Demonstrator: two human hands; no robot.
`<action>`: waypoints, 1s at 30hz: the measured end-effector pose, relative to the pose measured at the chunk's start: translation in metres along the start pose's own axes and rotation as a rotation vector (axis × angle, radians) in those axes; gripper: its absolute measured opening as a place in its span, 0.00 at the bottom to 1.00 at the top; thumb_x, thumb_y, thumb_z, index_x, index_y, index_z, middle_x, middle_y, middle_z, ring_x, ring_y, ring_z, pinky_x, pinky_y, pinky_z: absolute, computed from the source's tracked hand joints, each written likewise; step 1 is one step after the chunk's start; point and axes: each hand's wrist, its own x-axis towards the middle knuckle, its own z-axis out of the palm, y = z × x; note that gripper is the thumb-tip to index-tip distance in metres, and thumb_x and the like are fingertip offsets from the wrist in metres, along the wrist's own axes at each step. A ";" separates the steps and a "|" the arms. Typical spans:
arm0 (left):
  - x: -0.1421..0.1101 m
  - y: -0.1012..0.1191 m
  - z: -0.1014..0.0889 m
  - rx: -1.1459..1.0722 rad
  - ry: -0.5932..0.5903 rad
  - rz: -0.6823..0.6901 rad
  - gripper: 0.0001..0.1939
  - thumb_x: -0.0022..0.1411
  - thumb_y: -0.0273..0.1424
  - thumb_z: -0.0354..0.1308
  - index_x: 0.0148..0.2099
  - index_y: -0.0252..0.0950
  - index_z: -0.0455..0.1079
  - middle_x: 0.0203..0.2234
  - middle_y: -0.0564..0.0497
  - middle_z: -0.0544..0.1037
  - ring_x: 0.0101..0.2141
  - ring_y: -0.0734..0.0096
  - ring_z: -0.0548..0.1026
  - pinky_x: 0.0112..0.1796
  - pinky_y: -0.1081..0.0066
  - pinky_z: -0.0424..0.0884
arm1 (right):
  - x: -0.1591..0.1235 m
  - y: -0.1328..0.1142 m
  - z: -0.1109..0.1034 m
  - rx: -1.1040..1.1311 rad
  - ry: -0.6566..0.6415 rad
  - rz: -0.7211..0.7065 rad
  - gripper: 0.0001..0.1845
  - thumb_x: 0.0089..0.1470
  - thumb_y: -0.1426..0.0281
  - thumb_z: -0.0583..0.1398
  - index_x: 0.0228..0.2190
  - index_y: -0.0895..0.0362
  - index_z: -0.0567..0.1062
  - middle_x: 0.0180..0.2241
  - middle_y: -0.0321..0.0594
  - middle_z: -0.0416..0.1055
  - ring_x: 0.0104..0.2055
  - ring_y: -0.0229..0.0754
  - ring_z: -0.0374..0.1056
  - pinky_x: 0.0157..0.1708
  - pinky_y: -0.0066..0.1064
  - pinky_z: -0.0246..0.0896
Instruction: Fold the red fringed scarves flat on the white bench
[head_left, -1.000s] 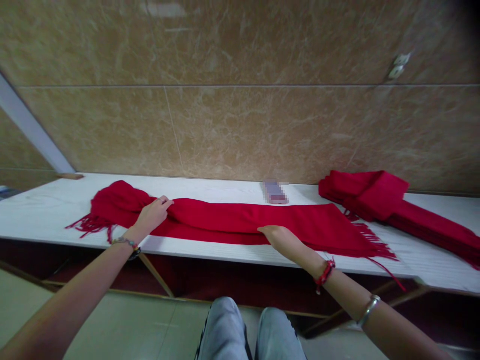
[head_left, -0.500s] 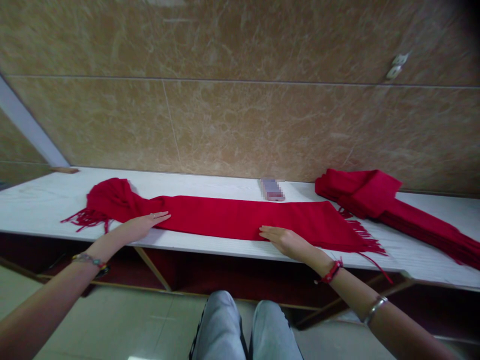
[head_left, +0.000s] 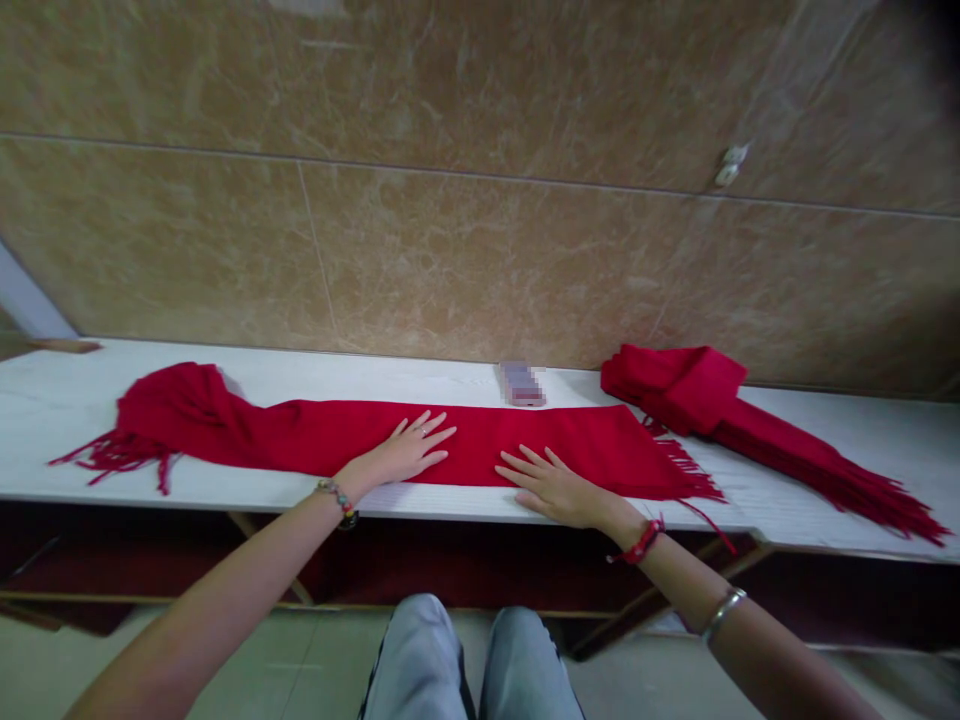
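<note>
A red fringed scarf lies stretched along the white countertop. Its middle and right part are flat, while the left end is bunched up with its fringe spread out. My left hand rests on the middle of the scarf with fingers spread. A little to the right, my right hand also lies on the cloth near its front edge, fingers spread. Neither hand grips anything. A loose strand hangs from the right fringe over the counter's front edge.
Behind the scarf lies a phone, partly blurred. At the right, a second folded red bundle with fringe sits on the counter. A tiled wall rises directly behind. Below the top are dark open shelves.
My left hand has slid right along the scarf, from near its bunched part to the middle, and its fingers have spread. My right hand stays near its place, fingers now wider apart.
</note>
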 end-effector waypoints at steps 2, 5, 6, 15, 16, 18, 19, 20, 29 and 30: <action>0.004 -0.003 0.008 0.002 -0.026 0.006 0.25 0.65 0.44 0.38 0.63 0.49 0.44 0.62 0.52 0.44 0.61 0.57 0.41 0.55 0.50 0.43 | -0.006 0.004 -0.002 0.006 -0.028 -0.001 0.26 0.60 0.56 0.40 0.59 0.45 0.47 0.63 0.35 0.40 0.63 0.50 0.30 0.57 0.56 0.29; 0.001 -0.012 0.011 0.003 -0.026 0.014 0.26 0.65 0.45 0.37 0.63 0.49 0.43 0.62 0.52 0.45 0.61 0.59 0.42 0.56 0.51 0.42 | -0.007 0.011 -0.006 0.040 -0.004 0.016 0.26 0.61 0.57 0.39 0.59 0.46 0.46 0.63 0.35 0.40 0.63 0.48 0.32 0.58 0.53 0.34; 0.000 -0.013 0.011 0.004 -0.026 0.013 0.26 0.65 0.45 0.36 0.63 0.50 0.43 0.62 0.53 0.44 0.61 0.59 0.42 0.56 0.51 0.41 | -0.004 0.013 -0.008 0.040 0.037 0.053 0.26 0.61 0.58 0.40 0.60 0.47 0.46 0.62 0.37 0.40 0.63 0.47 0.33 0.57 0.52 0.36; -0.002 -0.007 0.008 0.017 -0.023 -0.103 0.28 0.62 0.48 0.40 0.63 0.52 0.42 0.63 0.52 0.41 0.60 0.47 0.38 0.52 0.41 0.39 | 0.054 0.014 0.009 -0.164 0.221 0.183 0.29 0.60 0.57 0.42 0.59 0.55 0.51 0.62 0.47 0.43 0.63 0.52 0.38 0.54 0.55 0.43; -0.002 -0.008 0.008 0.016 -0.020 -0.101 0.28 0.62 0.48 0.40 0.63 0.52 0.43 0.63 0.52 0.41 0.60 0.47 0.38 0.53 0.41 0.39 | 0.054 0.016 0.012 -0.187 0.201 0.168 0.28 0.60 0.57 0.42 0.58 0.56 0.52 0.61 0.48 0.44 0.62 0.52 0.39 0.54 0.54 0.44; -0.002 -0.009 0.009 0.017 -0.015 -0.099 0.28 0.62 0.48 0.40 0.63 0.52 0.43 0.63 0.52 0.42 0.61 0.48 0.38 0.53 0.42 0.39 | 0.050 0.023 0.014 -0.223 0.176 0.162 0.28 0.60 0.58 0.42 0.58 0.56 0.53 0.61 0.49 0.45 0.62 0.51 0.40 0.54 0.52 0.45; -0.002 -0.009 0.009 0.019 -0.015 -0.099 0.28 0.62 0.48 0.40 0.63 0.52 0.43 0.63 0.52 0.42 0.61 0.48 0.38 0.53 0.42 0.39 | 0.046 0.026 0.014 -0.234 0.171 0.173 0.28 0.60 0.58 0.42 0.58 0.57 0.53 0.61 0.50 0.45 0.62 0.51 0.40 0.54 0.52 0.46; -0.002 -0.010 0.009 0.020 -0.017 -0.100 0.28 0.62 0.48 0.39 0.63 0.52 0.43 0.63 0.52 0.42 0.61 0.48 0.39 0.53 0.42 0.39 | 0.043 0.030 0.012 -0.239 0.169 0.190 0.28 0.60 0.58 0.42 0.58 0.57 0.53 0.61 0.50 0.46 0.62 0.52 0.40 0.54 0.53 0.46; 0.000 -0.009 0.008 0.031 -0.027 -0.118 0.28 0.62 0.46 0.40 0.63 0.51 0.44 0.63 0.53 0.43 0.61 0.49 0.40 0.53 0.42 0.39 | 0.050 0.034 0.003 -0.179 0.208 0.247 0.30 0.60 0.59 0.41 0.59 0.59 0.49 0.62 0.47 0.42 0.62 0.54 0.38 0.53 0.56 0.45; 0.000 -0.009 0.008 0.029 -0.026 -0.115 0.28 0.62 0.46 0.40 0.63 0.51 0.44 0.63 0.53 0.43 0.61 0.49 0.39 0.53 0.42 0.39 | 0.050 0.038 0.005 -0.189 0.183 0.232 0.29 0.60 0.59 0.41 0.59 0.58 0.50 0.62 0.47 0.43 0.62 0.53 0.39 0.53 0.56 0.45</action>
